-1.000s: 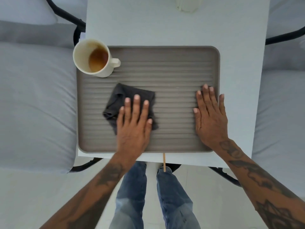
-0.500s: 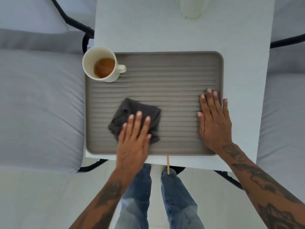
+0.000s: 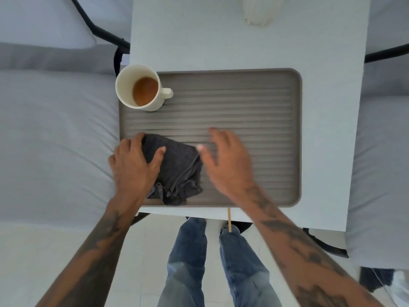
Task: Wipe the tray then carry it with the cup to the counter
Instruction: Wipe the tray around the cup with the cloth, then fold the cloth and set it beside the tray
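Pale cushions flank the small white table (image 3: 243, 41) where I stand, my jeans showing below its near edge. From my fingers outward: my left hand (image 3: 135, 165) is curled over the dark cloth (image 3: 179, 171), thumb laid on top and fingers wrapped around its left side, gripping it at the tray's near-left corner. My right hand (image 3: 225, 158) hovers just right of the cloth with fingers loosely spread, holding nothing; it is blurred, so I cannot tell whether it touches the ridges.

Under both hands the grey tray (image 3: 296, 138) lies flat on the table, its left edge at the table's left edge. At the tray's far-left corner stands the cream cup (image 3: 141, 87), part full of brown drink, handle pointing right. A thin wooden stick (image 3: 229, 219) pokes out past the table's near edge, and a white thing (image 3: 259, 9) sits at the far edge.

I judge the cloth soft and limp, best bunched in one fist. The tray looks stiff and light, its ridges offering some grip; I would take it by the left and right rims. With the cup in one corner the load will be lopsided and the drink may slop, so it must stay level
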Tool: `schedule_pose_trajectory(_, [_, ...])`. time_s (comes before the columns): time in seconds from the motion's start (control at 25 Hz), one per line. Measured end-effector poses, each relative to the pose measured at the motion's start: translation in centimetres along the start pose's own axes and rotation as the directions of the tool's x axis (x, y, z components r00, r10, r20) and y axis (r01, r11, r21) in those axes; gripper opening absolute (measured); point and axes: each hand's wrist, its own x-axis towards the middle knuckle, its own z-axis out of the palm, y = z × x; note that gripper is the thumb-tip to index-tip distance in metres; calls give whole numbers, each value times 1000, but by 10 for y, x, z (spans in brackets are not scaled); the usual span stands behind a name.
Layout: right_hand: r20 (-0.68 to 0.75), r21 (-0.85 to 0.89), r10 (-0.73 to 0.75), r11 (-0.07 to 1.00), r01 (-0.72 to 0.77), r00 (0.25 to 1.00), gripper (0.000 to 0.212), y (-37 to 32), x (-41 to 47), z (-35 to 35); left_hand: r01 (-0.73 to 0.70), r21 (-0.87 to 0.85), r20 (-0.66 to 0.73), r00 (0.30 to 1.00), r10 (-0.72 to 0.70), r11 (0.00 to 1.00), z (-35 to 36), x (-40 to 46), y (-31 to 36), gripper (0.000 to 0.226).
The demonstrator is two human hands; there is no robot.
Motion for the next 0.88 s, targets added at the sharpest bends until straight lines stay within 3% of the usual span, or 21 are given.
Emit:
schedule_pose_trajectory(0.08, [160, -89, 42, 996, -28, 986, 48, -33, 12, 23, -46, 1, 34, 998, 46, 999, -6, 13, -5, 49])
schedule_pose_trajectory(0.16, [222, -126, 79, 991, -52, 972, 40, -44, 21, 28, -205, 56, 69, 977, 202, 977, -14, 21, -5, 42])
schedule_pose_trajectory(0.24, [268, -85, 72, 995, -51, 961, 30, -44, 20, 25, -369, 68, 177, 919, 353, 927, -22, 31, -6, 43])
schedule_pose_trajectory(0.32, [298, 27, -34, 999, 27, 954, 20, -44, 10, 12, -448, 5, 302, 853, 425, 894, -39, 32, -3, 52])
schedule_pose_trajectory(0.44, [357, 144, -161, 983, 116, 920, 19, -51, -28, -26, -613, -158, 291, 720, 630, 774, -71, 12, -2, 41])
schedule_pose_trajectory(0.68, [353, 133, -99, 990, 55, 930, 30, -11, -120, -159, -641, -349, 165, 677, 718, 684, -105, -88, 59, 29])
schedule_pose_trajectory(0.8, [290, -3, -104, 994, 110, 951, 29, 35, -137, -216, -663, -388, 195, 620, 760, 640, -87, -112, 124, 29])
schedule_pose_trajectory(0.88, [239, -74, -96, 990, 117, 966, 26, 66, -136, -244, -643, -373, 254, 623, 740, 669, -76, -113, 169, 26])
